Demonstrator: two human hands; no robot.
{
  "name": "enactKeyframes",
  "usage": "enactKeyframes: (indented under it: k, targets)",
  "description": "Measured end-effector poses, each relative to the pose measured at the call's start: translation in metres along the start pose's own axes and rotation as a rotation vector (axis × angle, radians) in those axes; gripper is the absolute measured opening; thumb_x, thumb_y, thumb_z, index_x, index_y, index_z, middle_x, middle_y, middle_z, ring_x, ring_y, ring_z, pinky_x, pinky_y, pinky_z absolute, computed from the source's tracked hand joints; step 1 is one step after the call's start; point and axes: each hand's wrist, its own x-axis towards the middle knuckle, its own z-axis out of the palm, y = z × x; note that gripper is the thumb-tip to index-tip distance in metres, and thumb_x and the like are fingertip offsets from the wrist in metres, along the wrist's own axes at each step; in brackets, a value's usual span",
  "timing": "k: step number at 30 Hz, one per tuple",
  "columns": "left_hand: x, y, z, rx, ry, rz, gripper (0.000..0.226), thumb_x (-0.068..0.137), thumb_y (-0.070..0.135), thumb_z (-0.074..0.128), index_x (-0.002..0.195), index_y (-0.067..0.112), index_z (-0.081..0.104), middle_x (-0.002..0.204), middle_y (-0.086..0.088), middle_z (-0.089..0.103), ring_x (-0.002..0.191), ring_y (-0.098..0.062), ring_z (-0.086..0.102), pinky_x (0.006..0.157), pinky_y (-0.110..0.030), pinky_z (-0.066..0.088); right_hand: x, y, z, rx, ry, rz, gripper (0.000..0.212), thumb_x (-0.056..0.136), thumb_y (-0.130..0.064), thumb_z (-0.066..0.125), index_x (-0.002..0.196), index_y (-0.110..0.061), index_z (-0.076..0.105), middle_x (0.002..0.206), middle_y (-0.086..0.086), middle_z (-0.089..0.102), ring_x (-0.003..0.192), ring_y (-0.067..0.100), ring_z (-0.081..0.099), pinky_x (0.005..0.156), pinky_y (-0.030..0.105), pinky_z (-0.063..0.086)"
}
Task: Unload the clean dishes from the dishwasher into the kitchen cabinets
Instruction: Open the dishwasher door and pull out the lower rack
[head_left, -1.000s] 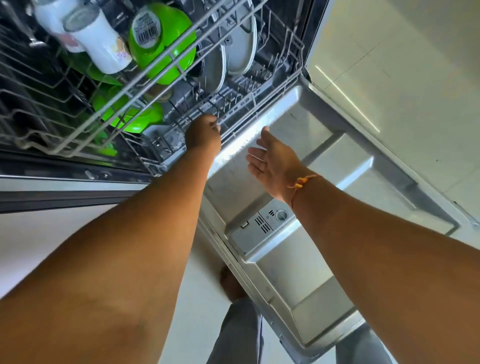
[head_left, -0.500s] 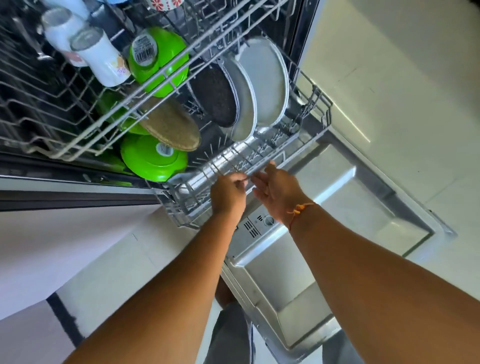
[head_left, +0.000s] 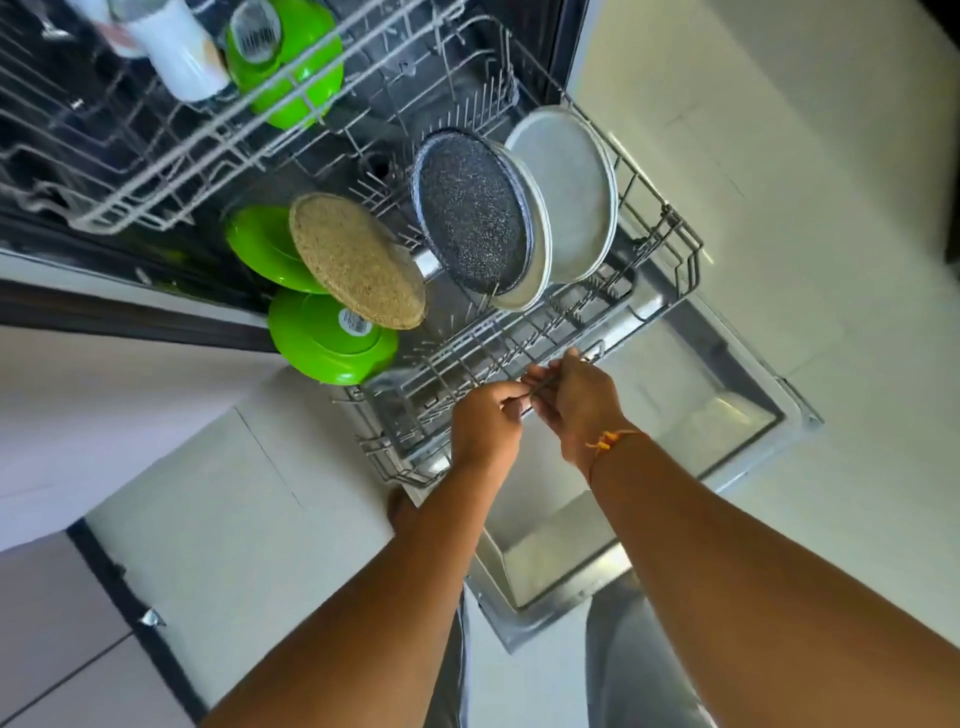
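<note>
The lower dishwasher rack (head_left: 670, 244) is pulled out over the open door (head_left: 727, 410). My left hand (head_left: 485, 423) and my right hand (head_left: 576, 400) both grip the wire of its front rim. In the rack stand two grey plates (head_left: 576, 197), a dark speckled pan (head_left: 472, 213), a tan speckled plate (head_left: 353, 260) and green bowls (head_left: 327, 343). The upper rack (head_left: 130, 171) holds a green bowl (head_left: 285, 62) and white cups (head_left: 176, 47).
White cabinet fronts (head_left: 197, 499) lie to the left of the door. Pale tiled floor (head_left: 805, 156) spreads to the right. My legs in grey trousers (head_left: 639, 670) stand at the door's near edge.
The lower rack has slid out over the door toward me. My right hand, open a second ago, now grips the front rim beside my left hand.
</note>
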Motion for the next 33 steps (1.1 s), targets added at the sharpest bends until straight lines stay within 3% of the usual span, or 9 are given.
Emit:
enactKeyframes:
  k: [7, 15, 18, 20, 22, 24, 27, 33]
  targets:
    - [-0.039, 0.004, 0.019, -0.005, -0.029, 0.009, 0.021, 0.09, 0.006, 0.063, 0.105, 0.014, 0.075, 0.101, 0.002, 0.075, 0.093, -0.012, 0.07, 0.087, -0.03, 0.056, -0.01, 0.015, -0.038, -0.023, 0.081, -0.019, 0.034, 0.104, -0.038, 0.044, 0.084, -0.015, 0.059, 0.076, 0.006, 0.071, 0.059, 0.015, 0.066, 0.049, 0.021, 0.052]
    - [-0.057, 0.005, 0.028, -0.101, -0.047, -0.056, 0.022, 0.092, 0.006, 0.063, 0.108, 0.014, 0.074, 0.101, 0.002, 0.075, 0.088, -0.005, 0.069, 0.083, -0.023, 0.057, -0.014, 0.02, -0.065, -0.11, 0.07, -0.038, 0.028, 0.103, -0.029, 0.05, 0.085, -0.012, 0.062, 0.08, 0.006, 0.072, 0.065, 0.015, 0.069, 0.058, 0.025, 0.057]
    - [-0.057, 0.004, 0.029, -0.099, -0.061, -0.073, 0.02, 0.091, 0.008, 0.064, 0.109, 0.012, 0.074, 0.102, 0.0, 0.075, 0.091, -0.008, 0.07, 0.085, -0.025, 0.057, -0.012, 0.014, -0.066, -0.169, 0.061, -0.04, 0.023, 0.103, -0.024, 0.05, 0.09, -0.01, 0.063, 0.087, 0.009, 0.071, 0.07, 0.019, 0.068, 0.071, 0.033, 0.059]
    - [-0.059, 0.003, 0.026, -0.143, -0.068, -0.106, 0.02, 0.091, 0.011, 0.066, 0.109, 0.009, 0.072, 0.104, -0.003, 0.074, 0.096, -0.012, 0.07, 0.088, -0.033, 0.057, -0.014, 0.011, -0.066, -0.415, 0.132, -0.123, 0.027, 0.1, -0.034, 0.053, 0.108, -0.009, 0.063, 0.099, 0.01, 0.071, 0.084, 0.025, 0.068, 0.083, 0.04, 0.056]
    - [-0.063, 0.004, 0.019, -0.15, -0.032, -0.125, 0.023, 0.09, 0.016, 0.068, 0.112, 0.007, 0.07, 0.108, -0.006, 0.073, 0.101, -0.016, 0.069, 0.092, -0.036, 0.056, -0.026, 0.008, -0.068, -0.813, 0.248, -0.311, 0.048, 0.096, -0.043, 0.054, 0.129, -0.008, 0.052, 0.122, 0.014, 0.064, 0.108, 0.033, 0.062, 0.093, 0.039, 0.049]
    - [-0.073, 0.008, 0.007, -0.127, -0.004, -0.125, 0.03, 0.091, 0.019, 0.067, 0.117, 0.005, 0.066, 0.115, -0.008, 0.07, 0.108, -0.019, 0.066, 0.094, -0.03, 0.052, -0.048, 0.006, -0.07, -1.002, 0.274, -0.52, 0.054, 0.096, -0.042, 0.053, 0.137, -0.007, 0.044, 0.134, 0.016, 0.053, 0.121, 0.034, 0.053, 0.098, 0.04, 0.045]
    - [-0.089, 0.016, -0.021, -0.064, 0.026, -0.099, 0.036, 0.092, 0.024, 0.066, 0.121, 0.003, 0.062, 0.122, -0.011, 0.067, 0.113, -0.021, 0.063, 0.09, -0.022, 0.045, -0.08, 0.003, -0.069, -1.256, 0.183, -0.766, 0.055, 0.097, -0.042, 0.051, 0.139, -0.008, 0.043, 0.136, 0.018, 0.049, 0.124, 0.036, 0.048, 0.099, 0.044, 0.044]
    - [-0.132, 0.023, -0.091, 0.044, 0.007, -0.039, 0.049, 0.091, 0.03, 0.067, 0.128, 0.001, 0.057, 0.128, -0.017, 0.062, 0.119, -0.029, 0.059, 0.099, -0.038, 0.048, -0.155, 0.006, -0.042, -1.587, -0.008, -0.798, 0.058, 0.096, -0.049, 0.048, 0.139, -0.009, 0.045, 0.14, 0.019, 0.047, 0.128, 0.041, 0.045, 0.103, 0.049, 0.043]
